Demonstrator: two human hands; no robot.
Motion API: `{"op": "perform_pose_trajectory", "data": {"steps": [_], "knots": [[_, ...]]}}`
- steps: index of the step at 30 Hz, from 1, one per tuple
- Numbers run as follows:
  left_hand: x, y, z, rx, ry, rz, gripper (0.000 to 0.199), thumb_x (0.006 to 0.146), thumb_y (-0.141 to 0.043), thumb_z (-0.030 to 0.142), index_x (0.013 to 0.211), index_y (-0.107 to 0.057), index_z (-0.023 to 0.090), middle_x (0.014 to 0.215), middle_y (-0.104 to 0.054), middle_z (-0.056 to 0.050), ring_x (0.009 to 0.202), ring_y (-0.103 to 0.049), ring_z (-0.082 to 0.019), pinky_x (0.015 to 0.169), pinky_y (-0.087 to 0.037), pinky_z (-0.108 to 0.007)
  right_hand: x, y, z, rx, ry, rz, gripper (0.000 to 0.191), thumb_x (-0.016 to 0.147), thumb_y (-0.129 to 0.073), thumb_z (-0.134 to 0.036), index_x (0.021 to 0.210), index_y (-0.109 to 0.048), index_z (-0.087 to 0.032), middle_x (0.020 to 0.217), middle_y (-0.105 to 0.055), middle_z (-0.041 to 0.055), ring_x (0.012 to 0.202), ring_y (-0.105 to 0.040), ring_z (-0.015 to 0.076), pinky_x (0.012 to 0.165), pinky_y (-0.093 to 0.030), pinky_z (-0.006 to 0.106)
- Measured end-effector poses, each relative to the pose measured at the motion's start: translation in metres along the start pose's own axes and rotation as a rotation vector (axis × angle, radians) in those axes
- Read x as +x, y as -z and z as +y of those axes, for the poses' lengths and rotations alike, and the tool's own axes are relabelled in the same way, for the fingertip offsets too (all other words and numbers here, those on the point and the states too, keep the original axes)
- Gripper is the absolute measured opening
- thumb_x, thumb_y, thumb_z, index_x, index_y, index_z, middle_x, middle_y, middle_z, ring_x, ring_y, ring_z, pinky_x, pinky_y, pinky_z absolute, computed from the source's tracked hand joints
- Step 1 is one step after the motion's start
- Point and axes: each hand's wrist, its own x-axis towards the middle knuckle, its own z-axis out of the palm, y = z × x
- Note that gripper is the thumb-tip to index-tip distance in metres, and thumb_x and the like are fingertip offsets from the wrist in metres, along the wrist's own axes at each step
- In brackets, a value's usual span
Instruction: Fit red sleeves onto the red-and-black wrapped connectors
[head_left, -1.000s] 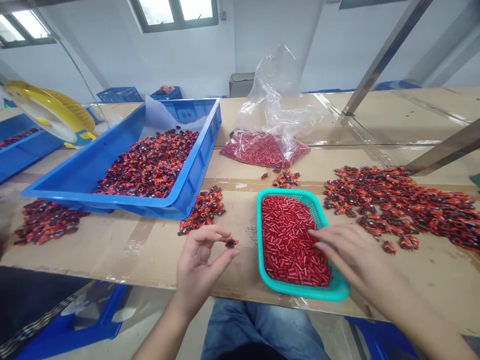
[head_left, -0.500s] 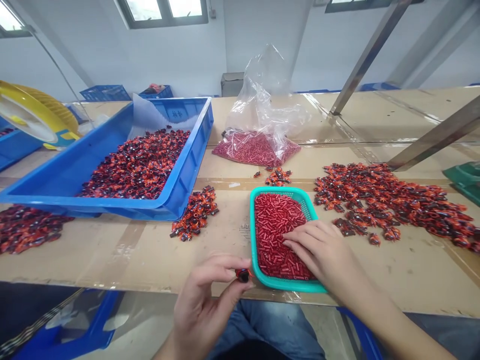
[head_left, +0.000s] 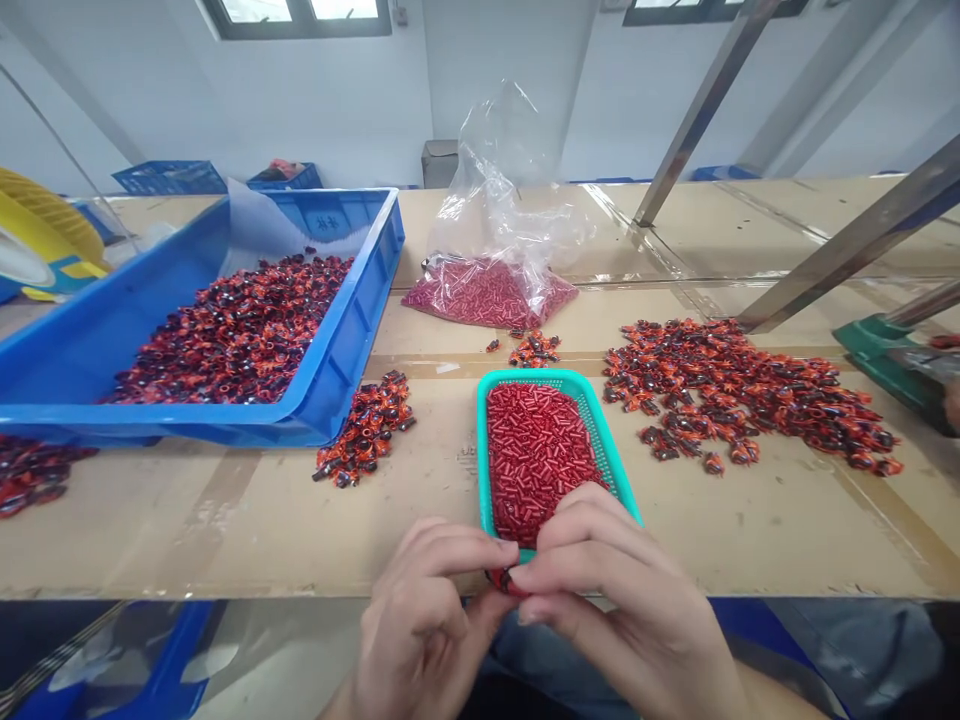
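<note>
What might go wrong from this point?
The small red-and-black piece, pinched between the left hand and right hand, might slip off the front edge of the cardboard-topped table. The teal plastic basket of red tubes sits close to that edge, under those hands, so a knock could spill it.

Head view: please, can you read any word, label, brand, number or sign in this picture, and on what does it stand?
Nothing can be quoted: the mark on the far wall of the blue plastic crate is too blurred to read, and no other writing shows.

A glossy blue plastic crate (head_left: 354,290), teal plastic basket (head_left: 616,460), matt cardboard tabletop (head_left: 187,525), and thin clear plastic bag (head_left: 501,200).
</note>
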Motion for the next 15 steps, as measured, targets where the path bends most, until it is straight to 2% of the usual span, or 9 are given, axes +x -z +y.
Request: {"op": "perform_pose_trajectory", "data": {"steps": [4, 7, 10, 12, 13, 15], "knots": [[-0.0012, -0.0002, 0.0032, 0.099, -0.029, -0.041, 0.042, 0.089, -0.069, -0.005, 0.072, -0.041, 0.022, 0.101, -0.085, -0.001, 0.089, -0.08, -0.015, 0.083, -0.063, -0.03, -0.0004, -0.0023, 0.0013, -0.065, 0.013, 0.01, 0.004, 0.097, -0.072, -0.015, 0.101, -0.071, -0.016, 0.085, -0.07, 0.0043, 0.082, -0.062, 0.0149, 0.074, -0.056, 0.027], [-0.0027, -0.0003, 0.0037, 0.176, -0.085, -0.049, 0.04, 0.089, -0.065, -0.006, 0.072, -0.044, 0.022, 0.101, -0.085, -0.001, 0.09, -0.081, -0.014, 0.086, -0.061, -0.031, -0.0009, -0.0023, 0.002, -0.031, -0.032, 0.024, 0.007, 0.095, -0.075, -0.019, 0.093, -0.069, -0.019, 0.082, -0.068, 0.0014, 0.08, -0.062, 0.0133, 0.073, -0.054, 0.024], [-0.0029, -0.0004, 0.0034, 0.275, -0.101, -0.063, 0.023, 0.095, -0.065, 0.003, 0.087, -0.061, 0.024, 0.093, -0.086, 0.0, 0.083, -0.081, -0.014, 0.084, -0.059, -0.029, -0.0005, -0.0017, 0.0018, 0.133, -0.266, -0.008, 0.023, 0.09, -0.081, -0.039, 0.089, -0.066, -0.021, 0.082, -0.067, -0.0008, 0.076, -0.063, 0.0123, 0.069, -0.052, 0.022], [-0.0036, -0.001, 0.0037, 0.301, -0.133, -0.068, 0.009, 0.102, -0.064, 0.015, 0.102, -0.068, 0.022, 0.084, -0.085, 0.0, 0.074, -0.08, -0.012, 0.076, -0.059, -0.026, -0.0009, -0.0019, 0.0021, 0.312, -0.457, -0.108, 0.037, 0.083, -0.084, -0.055, 0.095, -0.071, -0.022, 0.084, -0.067, -0.0004, 0.075, -0.061, 0.0128, 0.067, -0.051, 0.023], [-0.0045, -0.0013, 0.0045, 0.291, -0.159, -0.046, 0.007, 0.104, -0.062, 0.019, 0.105, -0.069, 0.021, 0.08, -0.084, 0.0, 0.07, -0.079, -0.012, 0.072, -0.059, -0.024, -0.0018, -0.0028, 0.0025, 0.406, -0.519, -0.162, 0.044, 0.08, -0.084, -0.06, 0.097, -0.073, -0.022, 0.084, -0.067, 0.0001, 0.074, -0.06, 0.013, 0.066, -0.05, 0.023], [-0.0078, -0.0013, 0.008, 0.244, -0.202, 0.005, 0.011, 0.106, -0.061, 0.024, 0.104, -0.072, 0.02, 0.079, -0.084, 0.001, 0.065, -0.077, -0.01, 0.067, -0.058, -0.021, -0.0055, -0.0064, 0.0036, 0.553, -0.554, -0.24, 0.049, 0.078, -0.083, -0.066, 0.095, -0.077, -0.021, 0.083, -0.065, 0.001, 0.073, -0.056, 0.0131, 0.065, -0.047, 0.024]]}}
